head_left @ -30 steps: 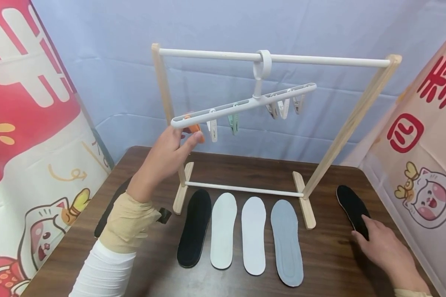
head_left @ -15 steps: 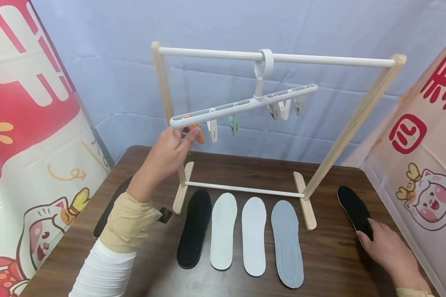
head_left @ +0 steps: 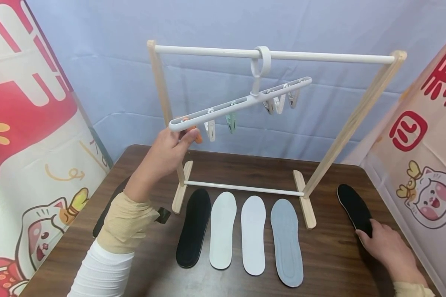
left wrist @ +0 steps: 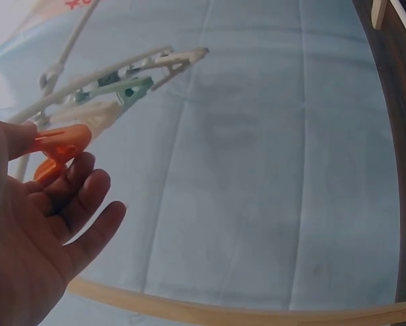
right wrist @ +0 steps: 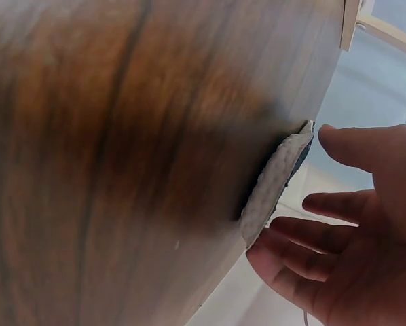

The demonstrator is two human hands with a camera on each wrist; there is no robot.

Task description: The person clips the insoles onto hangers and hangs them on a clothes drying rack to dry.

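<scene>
My left hand (head_left: 187, 136) is raised to the low left end of a white clip hanger (head_left: 241, 101) and pinches its orange clip (head_left: 197, 137) between thumb and fingers. The left wrist view shows that orange clip (left wrist: 57, 146) against my fingers (left wrist: 81, 193). The hanger tilts from the top bar of a wooden rack (head_left: 319, 57). My right hand (head_left: 368, 235) lies on the near end of a black insole (head_left: 351, 206) at the table's right. In the right wrist view my straight fingers (right wrist: 291, 207) flank the insole's pale edge (right wrist: 274, 183).
Side by side in front of the rack lie a black insole (head_left: 194, 227), two white insoles (head_left: 223, 229) (head_left: 253, 233) and a grey one (head_left: 286, 241). Another dark insole (head_left: 105, 212) is partly hidden behind my left arm. Printed banners flank the brown table (head_left: 330, 264).
My right hand slid a little nearer along the black insole to its near end. My left hand kept its hold on the orange clip, and the hanger's right end rose slightly.
</scene>
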